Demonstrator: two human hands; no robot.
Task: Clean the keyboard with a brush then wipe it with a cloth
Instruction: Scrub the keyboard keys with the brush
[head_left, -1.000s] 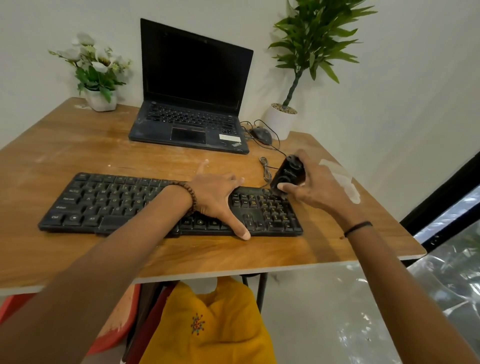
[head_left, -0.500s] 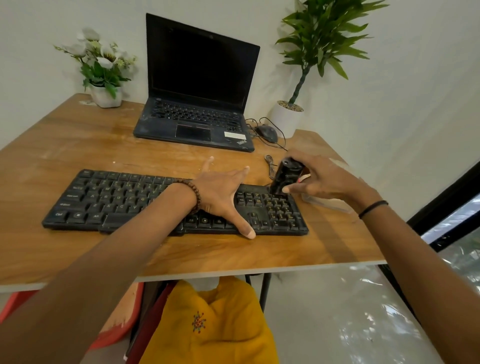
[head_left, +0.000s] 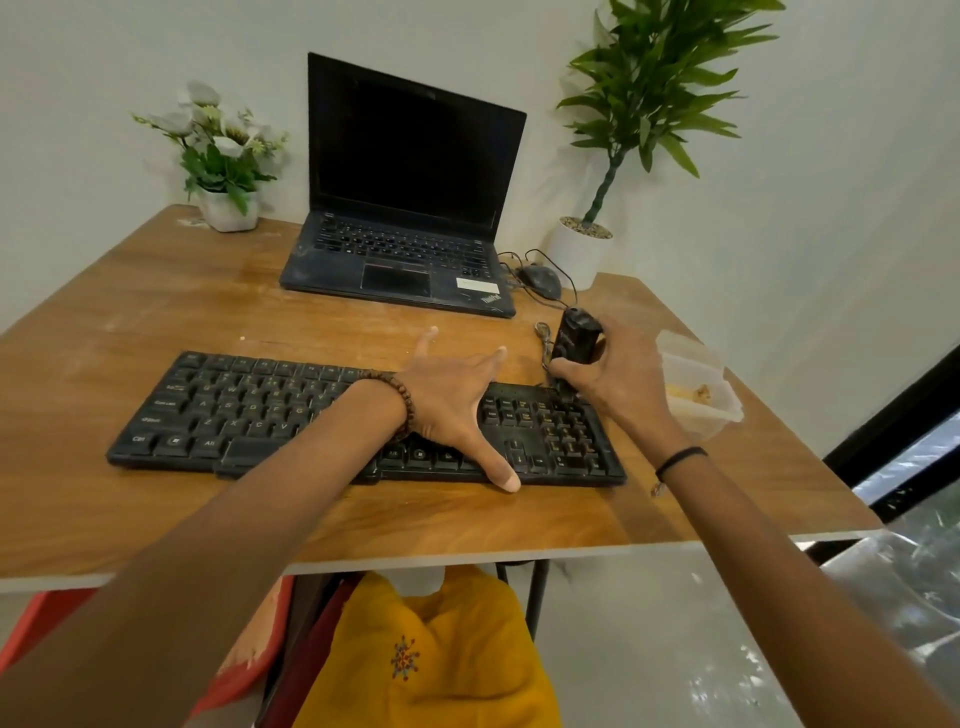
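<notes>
We see the keyboard (head_left: 249, 410) lying across the worktop (head_left: 156, 312). The left grip (head_left: 447, 410) rests flat on it, fingers spread, holding nothing; the right grip (head_left: 623, 379) curls round the black brush (head_left: 574, 340), upright at the keyboard's far right corner

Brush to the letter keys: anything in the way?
Yes. The left hand lies spread flat on the keyboard, just left of the number pad. That puts it between the brush, gripped in the right hand, and the letter keys. Nothing visible blocks the number pad itself.
</notes>
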